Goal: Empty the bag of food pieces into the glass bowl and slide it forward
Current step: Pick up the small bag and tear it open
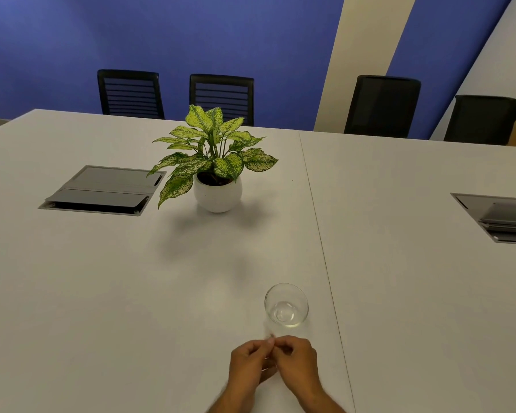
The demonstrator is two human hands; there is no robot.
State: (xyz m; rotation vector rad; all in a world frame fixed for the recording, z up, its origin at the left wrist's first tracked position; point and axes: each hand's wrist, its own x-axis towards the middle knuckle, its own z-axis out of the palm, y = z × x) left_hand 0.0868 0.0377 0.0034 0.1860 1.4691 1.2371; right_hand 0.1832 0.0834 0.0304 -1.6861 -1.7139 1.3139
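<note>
A clear glass bowl (pixel 286 305) stands empty on the white table (pixel 102 293), just beyond my hands. My left hand (pixel 249 363) and my right hand (pixel 297 360) are pressed together near the table's front edge, fingertips pinched on the top of a small clear bag (pixel 269 338). The bag is almost hidden between my fingers; only a thin, transparent edge shows. I cannot make out any food pieces inside it.
A potted plant (pixel 216 174) in a white pot sits further back at centre. Two grey cable hatches are set into the table, one at left (pixel 102 190) and one at right (pixel 501 217). A seam (pixel 319 228) runs between table halves. Black chairs (pixel 221 96) line the far side.
</note>
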